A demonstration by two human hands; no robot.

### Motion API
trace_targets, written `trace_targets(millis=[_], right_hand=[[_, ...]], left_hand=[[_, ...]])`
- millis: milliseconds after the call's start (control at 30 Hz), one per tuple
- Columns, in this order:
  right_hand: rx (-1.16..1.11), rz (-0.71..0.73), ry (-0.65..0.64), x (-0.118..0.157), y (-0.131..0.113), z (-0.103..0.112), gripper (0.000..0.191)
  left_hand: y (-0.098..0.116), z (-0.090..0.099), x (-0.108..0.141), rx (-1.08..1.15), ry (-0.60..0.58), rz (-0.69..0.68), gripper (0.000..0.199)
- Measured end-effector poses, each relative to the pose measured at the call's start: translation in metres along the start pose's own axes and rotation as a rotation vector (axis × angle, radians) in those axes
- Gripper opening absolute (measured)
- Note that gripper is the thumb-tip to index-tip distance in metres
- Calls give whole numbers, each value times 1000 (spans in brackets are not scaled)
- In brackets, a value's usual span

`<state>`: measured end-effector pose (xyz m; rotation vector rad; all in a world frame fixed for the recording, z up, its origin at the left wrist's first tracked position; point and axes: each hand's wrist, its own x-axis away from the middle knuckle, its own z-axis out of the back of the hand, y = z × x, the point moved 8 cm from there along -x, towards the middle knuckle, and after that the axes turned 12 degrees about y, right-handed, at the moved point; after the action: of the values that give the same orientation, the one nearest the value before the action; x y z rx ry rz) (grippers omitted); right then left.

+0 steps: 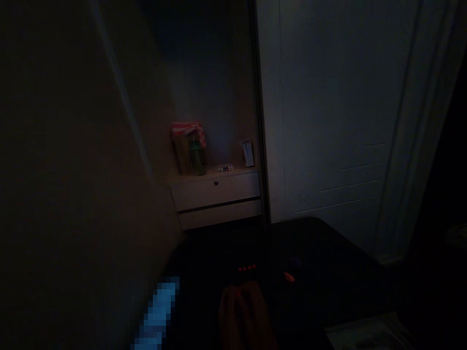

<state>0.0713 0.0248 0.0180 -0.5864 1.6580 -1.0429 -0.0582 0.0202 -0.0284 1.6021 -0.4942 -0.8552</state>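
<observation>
It is very dark, and I cannot make out my left hand or my right hand. At the bottom middle lies a dim reddish-brown shape with lengthwise folds (246,318); whether it is cloth or something else is too dark to tell. Just beyond it glows a short row of several small red dots (247,268). A small orange-red object (289,277) lies to the right, with a dim round purplish thing (295,263) behind it. On the lower left is a bright blue pixelated strip (156,316), its content unreadable.
A black surface (314,243) spreads before me. Behind it, a shelf above drawers (219,192) carries a green-capped bottle (197,160), a bag with a red-and-white top (188,129), and a small white box (248,154). A pale door panel (328,121) stands right. Pale sheet-like material (368,335) lies lower right.
</observation>
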Motion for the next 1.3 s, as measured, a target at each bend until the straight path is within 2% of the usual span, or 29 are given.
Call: trace_targets(millis=[133, 233, 367, 567, 667, 800, 967, 1300], right_hand=[[18, 10, 2, -1, -2, 3, 28], [33, 46, -6, -1, -3, 3, 28], [49, 57, 28, 2, 11, 4, 28], [89, 103, 3, 7, 30, 7, 30], [76, 115, -17, 3, 22, 6, 30], [28, 84, -107, -5, 1, -2, 28], [-3, 59, -89, -8, -10, 1, 25], [43, 106, -129, -6, -6, -5, 29]], left_hand=[[-6, -3, -15, -20, -24, 80, 54], [-5, -4, -19, -76, -83, 63, 52], [-7, 2, -18, -124, -71, 47, 50], [-9, -3, -18, -149, -149, 51, 58], [-2, -2, -22, -169, -167, 31, 62], [20, 0, -28, -122, -222, -29, 61], [38, 0, -32, -78, -246, -29, 61], [30, 1, -28, -24, -215, 66, 64]])
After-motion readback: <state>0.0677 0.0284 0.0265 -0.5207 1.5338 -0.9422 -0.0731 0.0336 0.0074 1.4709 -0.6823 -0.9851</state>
